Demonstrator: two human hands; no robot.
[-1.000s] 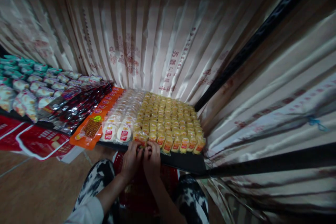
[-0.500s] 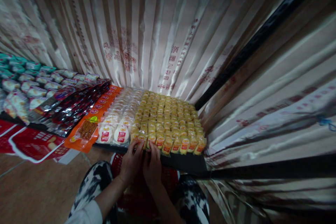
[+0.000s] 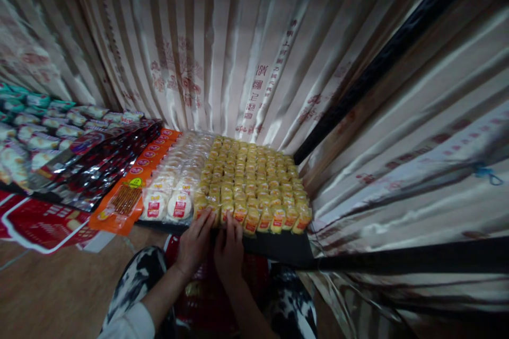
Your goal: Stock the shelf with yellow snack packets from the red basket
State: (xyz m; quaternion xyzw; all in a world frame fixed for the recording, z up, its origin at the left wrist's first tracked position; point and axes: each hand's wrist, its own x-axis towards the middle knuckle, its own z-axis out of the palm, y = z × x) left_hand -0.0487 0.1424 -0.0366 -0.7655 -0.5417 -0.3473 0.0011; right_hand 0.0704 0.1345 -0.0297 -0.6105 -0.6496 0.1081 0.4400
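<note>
Many small yellow snack packets (image 3: 254,180) lie in tight rows on a dark shelf (image 3: 278,246). My left hand (image 3: 194,243) and my right hand (image 3: 229,249) rest side by side at the shelf's front edge. Their fingertips press on the front-row yellow packets (image 3: 217,212), fingers stretched forward and close together. Neither hand lifts a packet. To the left of these lie round white cakes (image 3: 167,204) in clear wrappers.
Orange snack packs (image 3: 127,198), dark foil packs (image 3: 95,161) and green-white bags (image 3: 43,122) fill the shelf to the left. A pale pleated curtain (image 3: 222,53) hangs behind and on the right. A red basket (image 3: 207,296) sits between my knees. Wooden floor (image 3: 51,286) lies at the left.
Both hands slid slightly forward and up onto the front row of yellow packets, and their fingers stretched out from a curled pinch. The view shifted a little to the right.
</note>
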